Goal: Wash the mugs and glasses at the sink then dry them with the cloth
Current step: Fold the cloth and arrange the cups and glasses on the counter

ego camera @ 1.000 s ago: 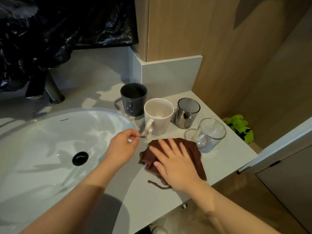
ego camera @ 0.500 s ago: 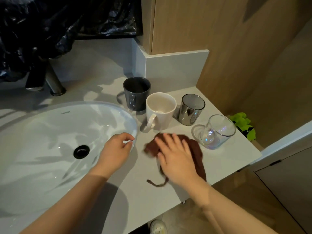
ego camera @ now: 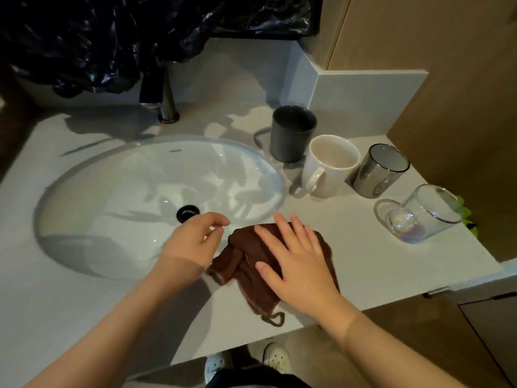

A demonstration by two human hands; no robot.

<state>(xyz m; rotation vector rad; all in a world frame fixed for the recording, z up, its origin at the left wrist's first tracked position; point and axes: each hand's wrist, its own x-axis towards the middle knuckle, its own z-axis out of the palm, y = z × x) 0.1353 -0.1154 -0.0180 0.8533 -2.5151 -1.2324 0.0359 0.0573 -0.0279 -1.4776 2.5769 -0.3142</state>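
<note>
- Brown cloth point(ego camera: 243, 261) lies crumpled on the bench point(ego camera: 363, 261), just right of the sink point(ego camera: 112, 191), near the front edge.
- Right hand point(ego camera: 302, 264) rests flat on the cloth; grip apart, fingers straight and spread.
- Left hand point(ego camera: 193, 242) hovers over the sink's right front rim, just beside the cloth; grip loosely curled, thumb near forefinger, nothing seen in it.
- Right of the sink, in a row leading away from it: dark grey mug point(ego camera: 291, 135), white mug point(ego camera: 327, 169), smoked glass point(ego camera: 377, 172), clear glass point(ego camera: 419, 217). All well apart from both hands.
- Tap point(ego camera: 165, 102) stands behind the sink.
</note>
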